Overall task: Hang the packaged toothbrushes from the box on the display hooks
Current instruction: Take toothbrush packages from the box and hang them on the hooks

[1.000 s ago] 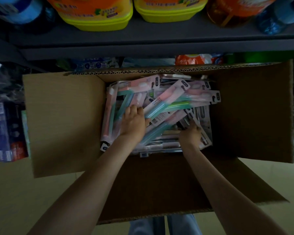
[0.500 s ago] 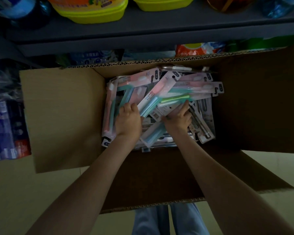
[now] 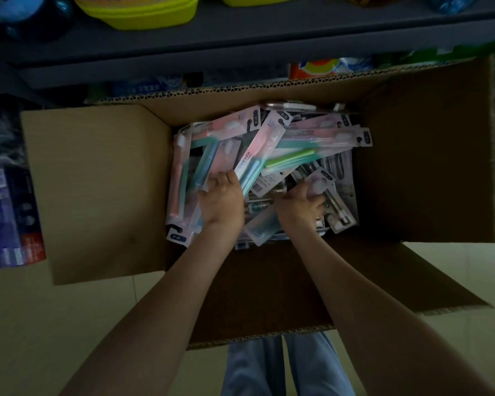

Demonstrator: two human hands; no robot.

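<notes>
So we're looking straight down into the box (image 3: 97, 192), a big cardboard one sitting on the floor with all four flaps folded out, and the packaged toothbrushes (image 3: 300, 138) are all down in it, a loose heap of blister packs lying every which way, pink, teal, a green one, some darker ones underneath. None are up on any hooks as far as we can see; the hooks aren't even in view. Both arms reach down into the heap. Our left hand (image 3: 222, 202) is on the left part of the pile, knuckles up, fingers bent down against the packs next to a pink-and-blue one, but honestly we can't tell if it's got hold of anything or is just pressing there. Our right hand (image 3: 299, 208) is near the middle-right, fingers and thumb curled round a lilac pack (image 3: 320, 182) that sticks up out of the grip, tilted. Right behind the box there's a dark grey shelf (image 3: 240, 44) with a yellow tub (image 3: 137, 12) on top and an orange packet (image 3: 315, 68) on the level below. Blue boxes (image 3: 6, 221) are stacked off to the left, and pale jeans (image 3: 280, 367) show under the near flap
</notes>
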